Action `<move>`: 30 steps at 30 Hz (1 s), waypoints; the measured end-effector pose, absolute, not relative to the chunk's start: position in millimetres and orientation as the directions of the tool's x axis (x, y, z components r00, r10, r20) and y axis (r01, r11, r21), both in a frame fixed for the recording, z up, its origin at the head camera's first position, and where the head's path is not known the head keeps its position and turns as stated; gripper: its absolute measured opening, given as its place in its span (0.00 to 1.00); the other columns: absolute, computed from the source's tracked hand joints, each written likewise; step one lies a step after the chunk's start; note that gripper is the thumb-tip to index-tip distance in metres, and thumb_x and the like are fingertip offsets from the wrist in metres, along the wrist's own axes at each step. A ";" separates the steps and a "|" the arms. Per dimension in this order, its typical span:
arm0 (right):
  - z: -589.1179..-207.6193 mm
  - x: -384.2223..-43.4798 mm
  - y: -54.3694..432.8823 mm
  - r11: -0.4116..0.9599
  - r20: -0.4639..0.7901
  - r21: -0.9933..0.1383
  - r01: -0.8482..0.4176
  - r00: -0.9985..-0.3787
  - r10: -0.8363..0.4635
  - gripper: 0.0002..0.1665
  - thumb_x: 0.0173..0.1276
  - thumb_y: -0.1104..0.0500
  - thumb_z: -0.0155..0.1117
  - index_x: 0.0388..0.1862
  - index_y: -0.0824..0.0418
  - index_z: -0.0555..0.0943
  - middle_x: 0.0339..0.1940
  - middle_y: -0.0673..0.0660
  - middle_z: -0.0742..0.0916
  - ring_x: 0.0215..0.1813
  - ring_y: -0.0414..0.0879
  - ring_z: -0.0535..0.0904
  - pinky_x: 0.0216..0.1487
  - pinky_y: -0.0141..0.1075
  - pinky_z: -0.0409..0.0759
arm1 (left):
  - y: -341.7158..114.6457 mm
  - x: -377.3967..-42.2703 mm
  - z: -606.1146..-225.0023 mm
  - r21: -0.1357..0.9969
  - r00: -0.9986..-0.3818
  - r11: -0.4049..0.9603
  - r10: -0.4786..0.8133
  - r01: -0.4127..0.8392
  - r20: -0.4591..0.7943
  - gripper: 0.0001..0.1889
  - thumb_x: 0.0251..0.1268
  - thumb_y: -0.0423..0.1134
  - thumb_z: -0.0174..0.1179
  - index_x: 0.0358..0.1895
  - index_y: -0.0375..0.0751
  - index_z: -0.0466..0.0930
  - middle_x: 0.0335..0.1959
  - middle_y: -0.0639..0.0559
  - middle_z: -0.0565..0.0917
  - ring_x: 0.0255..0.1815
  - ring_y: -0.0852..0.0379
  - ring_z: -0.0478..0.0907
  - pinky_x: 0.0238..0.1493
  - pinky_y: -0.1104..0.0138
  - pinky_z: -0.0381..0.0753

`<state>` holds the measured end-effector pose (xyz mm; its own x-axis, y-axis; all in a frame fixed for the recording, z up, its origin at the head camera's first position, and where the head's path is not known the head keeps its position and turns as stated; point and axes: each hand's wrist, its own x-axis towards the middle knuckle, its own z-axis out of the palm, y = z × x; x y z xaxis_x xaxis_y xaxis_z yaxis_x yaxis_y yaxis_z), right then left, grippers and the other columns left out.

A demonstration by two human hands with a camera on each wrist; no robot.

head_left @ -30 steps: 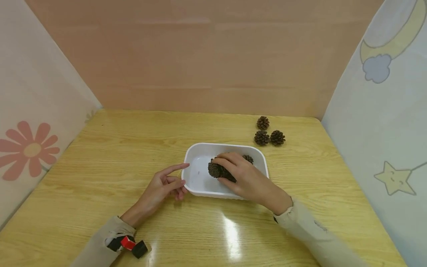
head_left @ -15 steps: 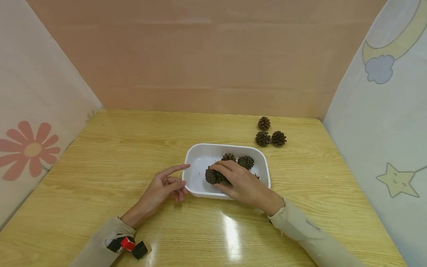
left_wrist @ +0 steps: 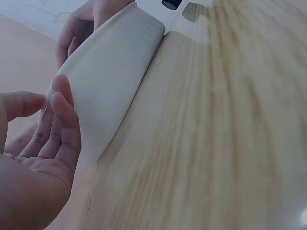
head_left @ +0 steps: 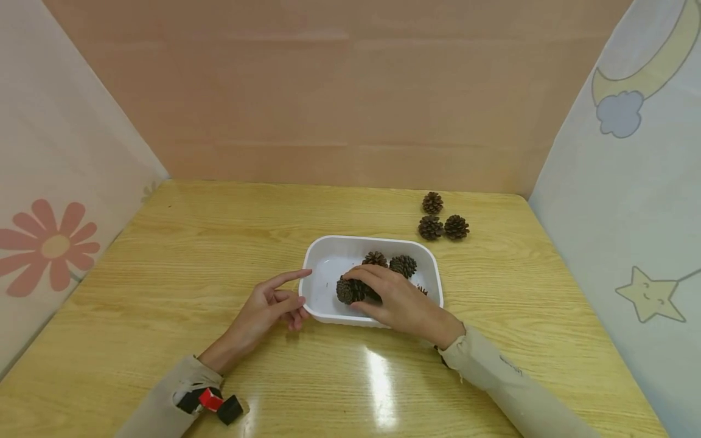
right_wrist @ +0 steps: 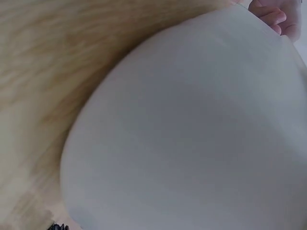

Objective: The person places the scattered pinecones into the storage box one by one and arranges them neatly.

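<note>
Taking the head view as a dial centred on the tub [head_left: 324, 295], a smooth white oblong with rounded corners and a thin lip, the right hand [head_left: 397, 301] is inside it from the four o'clock side. Fingers and thumb curl round a rough brown cone [head_left: 345, 292], just off centre towards eight; whether the palm covers more is hidden. Near the far wall an open-scaled cone [head_left: 375, 258] sits at twelve and a plump, ridged cone [head_left: 403, 266] at two, while only spiky tips of a half-hidden cone [head_left: 421, 291] show at three. The left hand [head_left: 267, 309] pinches the tub's lip at nine, index finger stretched to the edge, other fingers bent outside the wall. Between one and two o'clock, three loose cones [head_left: 430, 227] with spread, woody scales form a tight triangle on the table [head_left: 230, 237], which is yellow, wood-grained and glossy, a pale glare streaking it at six. Creased beige sleeves [head_left: 504, 377] clothe both forearms
</note>
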<state>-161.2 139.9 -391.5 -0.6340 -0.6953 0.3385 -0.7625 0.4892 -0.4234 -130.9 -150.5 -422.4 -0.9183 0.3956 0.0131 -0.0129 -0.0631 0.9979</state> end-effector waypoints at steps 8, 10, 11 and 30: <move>-389.3 -161.8 140.8 0.524 0.269 -0.436 -0.731 -0.662 -0.700 0.27 0.67 0.47 0.70 0.63 0.53 0.78 0.59 0.48 0.83 0.61 0.46 0.78 0.64 0.48 0.71 | -150.4 -131.5 -421.5 0.998 -0.912 -0.069 0.409 -0.004 0.025 0.30 0.72 0.34 0.60 0.73 0.33 0.62 0.31 0.27 0.83 0.24 0.54 0.82 0.27 0.58 0.86; -389.2 -161.8 141.2 0.528 0.251 -0.444 -0.724 -0.666 -0.702 0.27 0.68 0.46 0.69 0.63 0.53 0.79 0.60 0.48 0.84 0.62 0.46 0.78 0.65 0.49 0.70 | -150.4 -131.8 -421.4 0.998 -0.912 -0.068 0.410 -0.003 0.025 0.30 0.72 0.33 0.60 0.73 0.33 0.63 0.30 0.27 0.83 0.24 0.54 0.82 0.27 0.58 0.86; -389.5 -162.2 141.2 0.530 0.243 -0.446 -0.721 -0.667 -0.704 0.27 0.68 0.45 0.69 0.63 0.53 0.79 0.60 0.48 0.84 0.63 0.46 0.78 0.65 0.49 0.70 | -150.6 -132.0 -421.5 0.998 -0.912 -0.067 0.409 -0.003 0.025 0.30 0.71 0.34 0.60 0.73 0.33 0.63 0.30 0.27 0.83 0.23 0.54 0.82 0.27 0.58 0.86; -386.9 -161.8 139.0 0.560 0.183 -0.432 -0.706 -0.677 -0.713 0.24 0.72 0.45 0.63 0.62 0.53 0.81 0.59 0.48 0.85 0.62 0.46 0.78 0.66 0.49 0.69 | -151.8 -132.4 -421.6 0.998 -0.913 -0.058 0.408 -0.022 0.004 0.30 0.71 0.34 0.60 0.74 0.33 0.62 0.30 0.31 0.84 0.24 0.53 0.83 0.28 0.57 0.86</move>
<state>-161.8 139.0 -386.9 -0.6772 -0.7128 0.1827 -0.7065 0.5605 -0.4321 -132.4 -151.8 -421.6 -0.9130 0.4080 0.0036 -0.0221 -0.0582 0.9981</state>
